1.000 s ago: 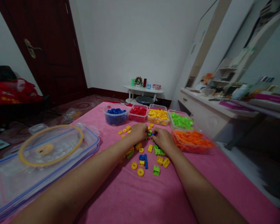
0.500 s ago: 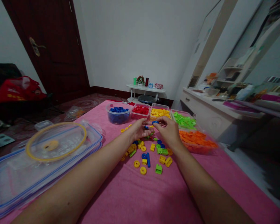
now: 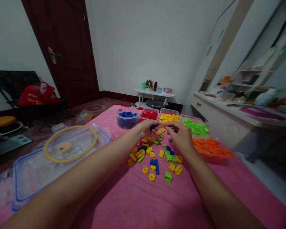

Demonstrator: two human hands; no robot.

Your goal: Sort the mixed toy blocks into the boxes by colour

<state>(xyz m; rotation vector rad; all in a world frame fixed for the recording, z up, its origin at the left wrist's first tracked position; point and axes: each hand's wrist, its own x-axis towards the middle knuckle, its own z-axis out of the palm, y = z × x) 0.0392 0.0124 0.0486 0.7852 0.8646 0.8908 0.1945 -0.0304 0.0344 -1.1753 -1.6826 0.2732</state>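
Note:
My left hand (image 3: 145, 128) is above the far side of the loose pieces, its fingers curled around a blue toy block piece (image 3: 153, 127). To its right, my right hand (image 3: 181, 133) has its thumb and fingertips pinched together near the yellow box; whatever is between them is too small to make out. Below the hands lie loose toy pieces: yellow wheels (image 3: 152, 177), a blue bar (image 3: 157, 166), a blue wheel (image 3: 153, 162), a light green block (image 3: 168, 176) and yellow blocks (image 3: 178, 170).
Beyond the hands stand tubs of blue (image 3: 127, 122), red (image 3: 149, 115) and yellow pieces (image 3: 169, 118). Green (image 3: 195, 127) and orange pieces (image 3: 212, 147) fill boxes at the right. Clear lids (image 3: 26, 178), one yellow-rimmed (image 3: 45, 152), lie left on the pink cloth (image 3: 138, 203).
The blue wheel in my right fingertips is no longer visible there. My left fingers have curled in around a blue piece, and the hands are slightly further apart. The view has shifted left.

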